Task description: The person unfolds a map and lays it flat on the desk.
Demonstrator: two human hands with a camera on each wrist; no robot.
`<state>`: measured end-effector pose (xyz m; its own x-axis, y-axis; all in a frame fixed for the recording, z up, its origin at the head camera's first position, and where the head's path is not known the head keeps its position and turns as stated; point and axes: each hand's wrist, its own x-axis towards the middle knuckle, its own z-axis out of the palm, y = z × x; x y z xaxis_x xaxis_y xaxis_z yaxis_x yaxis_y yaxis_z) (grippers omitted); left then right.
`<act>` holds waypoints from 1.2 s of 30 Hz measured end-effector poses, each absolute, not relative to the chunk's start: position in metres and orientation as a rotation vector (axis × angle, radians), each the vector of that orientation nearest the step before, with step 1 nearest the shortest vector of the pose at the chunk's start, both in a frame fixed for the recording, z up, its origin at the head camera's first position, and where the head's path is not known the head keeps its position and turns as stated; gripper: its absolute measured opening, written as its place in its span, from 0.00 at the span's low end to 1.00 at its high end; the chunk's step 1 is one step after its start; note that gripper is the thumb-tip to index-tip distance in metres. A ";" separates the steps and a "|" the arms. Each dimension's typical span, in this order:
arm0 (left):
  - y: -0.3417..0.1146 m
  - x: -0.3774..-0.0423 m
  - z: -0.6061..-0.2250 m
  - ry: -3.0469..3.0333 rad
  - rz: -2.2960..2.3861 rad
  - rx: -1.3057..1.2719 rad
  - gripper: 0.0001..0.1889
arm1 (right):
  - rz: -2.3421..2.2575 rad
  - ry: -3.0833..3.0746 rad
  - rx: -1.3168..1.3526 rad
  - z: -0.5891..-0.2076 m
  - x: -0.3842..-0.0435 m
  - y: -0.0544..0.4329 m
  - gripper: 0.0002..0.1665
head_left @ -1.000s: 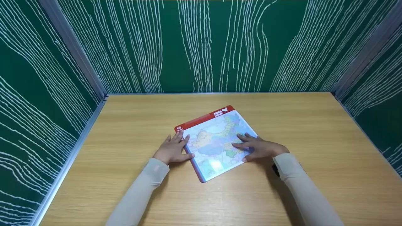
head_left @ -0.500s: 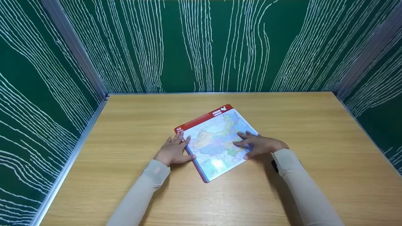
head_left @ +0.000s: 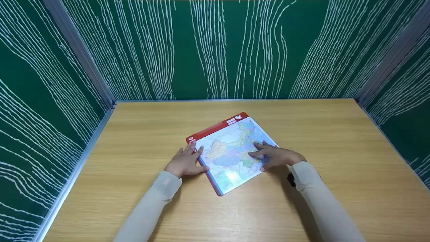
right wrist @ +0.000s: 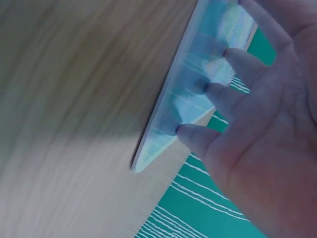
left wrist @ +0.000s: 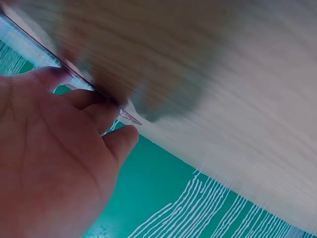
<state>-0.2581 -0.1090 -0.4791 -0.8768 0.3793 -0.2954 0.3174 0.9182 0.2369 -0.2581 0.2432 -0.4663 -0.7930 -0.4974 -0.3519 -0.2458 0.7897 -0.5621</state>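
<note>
A thin glossy map board [head_left: 231, 148], printed with a coloured map and a red title strip, lies flat and turned at an angle on the wooden table [head_left: 144, 124]. My left hand [head_left: 184, 161] rests along its left edge with fingers spread, fingertips at the red corner and thumb on the lower edge. On the right part of the map, my right hand [head_left: 277, 156] lies with fingers outstretched, fingertips touching the printed surface. The right wrist view shows those fingertips on the shiny board [right wrist: 198, 84]. In the left wrist view, the fingers meet the board's thin edge [left wrist: 79, 79].
Green panels with white wavy lines [head_left: 201, 50] enclose the table at the back and both sides. Grey metal posts [head_left: 80, 50] stand at the back corners. A bright light reflection shows on the map's lower part.
The map board has turned very slightly, its lower corner shifting a little to the right. Both hands stay on it in nearly the same pose.
</note>
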 end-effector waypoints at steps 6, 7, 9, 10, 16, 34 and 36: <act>-0.107 -0.259 -0.481 2.748 0.266 0.503 0.49 | -0.644 2.532 -0.523 -0.462 -0.252 0.234 0.41; -0.107 -0.259 -0.480 2.748 0.269 0.500 0.49 | -0.632 2.540 -0.516 -0.461 -0.251 0.233 0.41; -0.108 -0.259 -0.480 2.748 0.284 0.502 0.49 | -0.615 2.555 -0.506 -0.460 -0.248 0.230 0.41; -0.108 -0.259 -0.479 2.751 0.295 0.505 0.49 | -0.610 2.563 -0.509 -0.460 -0.247 0.230 0.41; -0.113 -0.262 -0.471 2.799 0.379 0.505 0.45 | -0.686 2.591 -0.450 -0.459 -0.239 0.229 0.42; -0.110 -0.295 -0.459 2.791 0.354 0.610 0.43 | -1.077 2.613 -0.441 -0.469 -0.200 0.195 0.48; -0.108 -0.298 -0.460 2.786 0.349 0.600 0.43 | -1.085 2.604 -0.431 -0.469 -0.196 0.190 0.48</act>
